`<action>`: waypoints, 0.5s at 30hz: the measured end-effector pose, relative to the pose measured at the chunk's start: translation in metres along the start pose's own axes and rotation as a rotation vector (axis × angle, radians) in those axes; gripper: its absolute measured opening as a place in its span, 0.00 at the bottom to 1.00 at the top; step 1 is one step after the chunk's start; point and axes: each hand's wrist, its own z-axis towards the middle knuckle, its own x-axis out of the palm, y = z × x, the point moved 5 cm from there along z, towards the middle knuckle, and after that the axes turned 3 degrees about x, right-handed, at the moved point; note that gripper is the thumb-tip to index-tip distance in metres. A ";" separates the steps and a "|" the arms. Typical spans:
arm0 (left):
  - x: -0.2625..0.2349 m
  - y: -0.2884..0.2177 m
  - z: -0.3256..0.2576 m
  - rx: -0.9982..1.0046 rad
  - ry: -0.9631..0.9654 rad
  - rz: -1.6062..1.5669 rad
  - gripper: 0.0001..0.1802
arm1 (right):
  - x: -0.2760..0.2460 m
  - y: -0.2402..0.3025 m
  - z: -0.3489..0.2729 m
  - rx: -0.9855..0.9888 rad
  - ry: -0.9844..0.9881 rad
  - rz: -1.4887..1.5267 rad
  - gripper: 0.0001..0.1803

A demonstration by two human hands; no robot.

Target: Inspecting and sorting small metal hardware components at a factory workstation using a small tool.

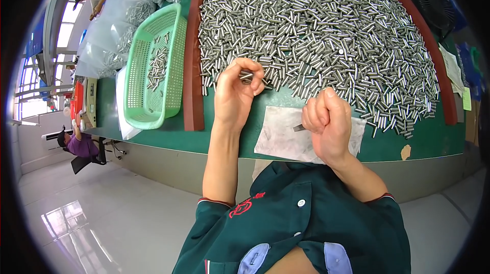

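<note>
A few short metal pins [246, 75] sit pinched between the thumb and fingertips of the left hand [235, 93], held just at the near edge of the great heap of pins [316, 34] that fills the red-rimmed tray [193, 59] on the green table [153, 139]. The right hand [326, 121] is curled into a closed fist nearer the person than the heap, over a grey cloth [280, 139] that lies on the table against the heap's near edge; a small dark metal end [298, 127] pokes out of the fist's left side, though what it belongs to cannot be told. To the left of the heap, just outside the tray's rim, stands a light green mesh basket [153, 70] with a scatter of pins in its bottom, and beyond it lie clear plastic bags [109, 34] of more pins. Checking the pinched pins well seems to call for a light, even grip, so that they can be rolled and seen all round without one slipping back into the heap. Other workers sit far to the left of the heap.
</note>
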 end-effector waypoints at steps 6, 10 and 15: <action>0.025 -0.004 0.006 0.466 -0.035 1.435 0.07 | -0.001 0.001 -0.001 0.017 -0.008 0.050 0.22; 0.024 0.004 0.006 0.604 0.041 1.566 0.06 | 0.000 -0.001 0.000 0.024 0.003 0.044 0.22; 0.021 0.000 0.005 0.395 -0.040 1.234 0.03 | -0.002 0.002 0.000 0.012 0.000 0.039 0.22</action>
